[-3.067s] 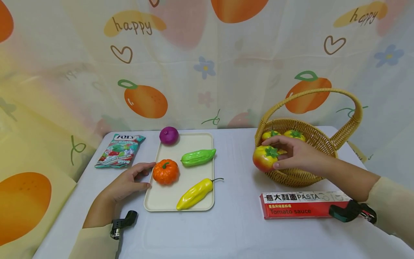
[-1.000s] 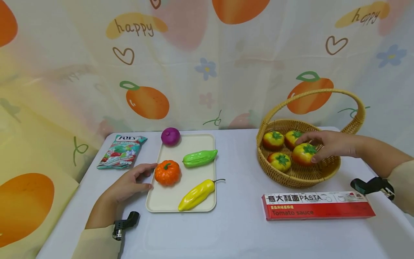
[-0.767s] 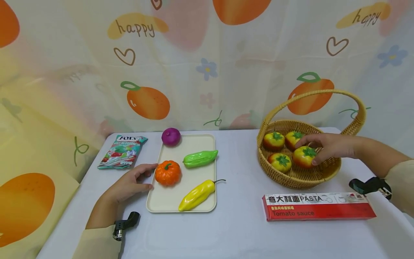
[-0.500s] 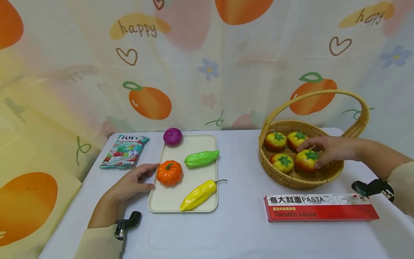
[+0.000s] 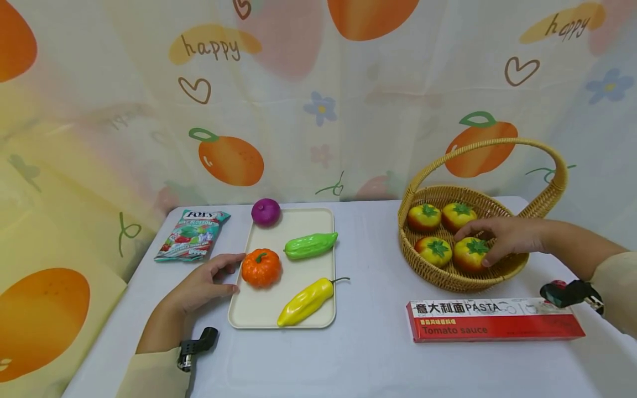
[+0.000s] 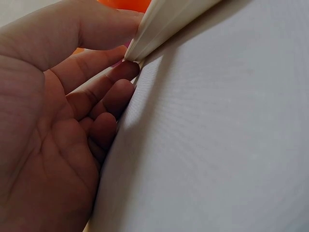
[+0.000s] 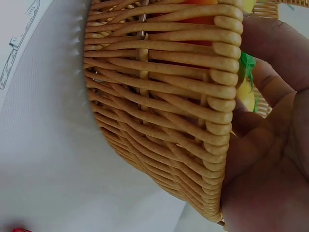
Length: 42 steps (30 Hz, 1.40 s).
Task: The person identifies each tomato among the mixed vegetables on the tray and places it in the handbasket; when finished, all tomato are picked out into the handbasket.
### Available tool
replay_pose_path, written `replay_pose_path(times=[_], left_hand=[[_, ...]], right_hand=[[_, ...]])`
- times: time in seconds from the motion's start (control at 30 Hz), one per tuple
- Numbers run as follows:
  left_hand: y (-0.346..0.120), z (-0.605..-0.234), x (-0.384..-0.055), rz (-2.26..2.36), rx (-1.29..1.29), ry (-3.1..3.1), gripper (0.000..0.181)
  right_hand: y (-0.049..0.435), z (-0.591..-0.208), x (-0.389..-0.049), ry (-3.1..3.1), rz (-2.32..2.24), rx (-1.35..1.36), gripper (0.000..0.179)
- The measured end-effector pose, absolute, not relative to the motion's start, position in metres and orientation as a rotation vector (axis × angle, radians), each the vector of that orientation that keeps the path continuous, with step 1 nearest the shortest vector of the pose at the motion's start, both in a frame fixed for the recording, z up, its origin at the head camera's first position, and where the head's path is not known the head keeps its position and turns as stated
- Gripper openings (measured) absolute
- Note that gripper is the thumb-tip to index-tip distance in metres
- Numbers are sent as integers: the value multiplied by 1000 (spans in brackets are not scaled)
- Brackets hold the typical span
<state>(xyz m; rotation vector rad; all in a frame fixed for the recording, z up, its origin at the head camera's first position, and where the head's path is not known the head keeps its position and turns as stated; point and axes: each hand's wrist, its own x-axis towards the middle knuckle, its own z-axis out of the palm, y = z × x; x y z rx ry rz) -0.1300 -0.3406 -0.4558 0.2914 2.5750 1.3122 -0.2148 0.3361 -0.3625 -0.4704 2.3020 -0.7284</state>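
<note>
My right hand (image 5: pixel 517 237) reaches into the wicker basket (image 5: pixel 463 283) and holds a yellow-red toy tomato (image 5: pixel 466 258) between thumb and fingers, low among three others like it. In the right wrist view the basket's woven side (image 7: pixel 159 92) hides most of that tomato. At the left edge of the cream tray (image 5: pixel 281 319), my left hand (image 5: pixel 206 287) rests with thumb and fingertips against the rim. The left wrist view shows the thumb (image 6: pixel 106 26) at the tray rim and the other fingers loosely bent. A toy orange pumpkin (image 5: pixel 261 268) sits just beside these fingertips.
On the tray lie a green bumpy vegetable (image 5: pixel 311 246), a yellow pepper (image 5: pixel 306 303) and, at the back left corner, a purple onion (image 5: pixel 266 213). A candy bag (image 5: pixel 193 235) lies left of it. A red-and-white pasta box (image 5: pixel 495 320) is in front of the basket.
My right hand has carried the tomato from the basket's left rim across and down into its front right part. The left hand has stayed at the tray edge.
</note>
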Motion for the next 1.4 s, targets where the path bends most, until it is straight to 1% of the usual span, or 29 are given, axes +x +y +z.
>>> replay_pose_path(times=[0.27, 0.77, 1.03, 1.2, 1.3, 1.4], left_hand=[[-340, -457, -133, 1317, 306, 2582, 71], [-342, -456, -133, 1313, 307, 2581, 71], [-344, -453, -132, 1294, 286, 2578, 72], [-347, -452, -131, 1293, 300, 2582, 73], [-348, -451, -131, 1305, 293, 2571, 71], [-348, -449, -132, 1323, 258, 2551, 66]], right_hand=[[337, -362, -216, 2307, -707, -472, 73], [337, -364, -207, 2319, -780, -474, 67], [343, -356, -200, 2338, -848, -461, 70], [347, -350, -195, 2387, -857, -498, 68], [349, -346, -191, 2446, -853, -537, 65], [347, -343, -185, 2526, -863, -563, 63]])
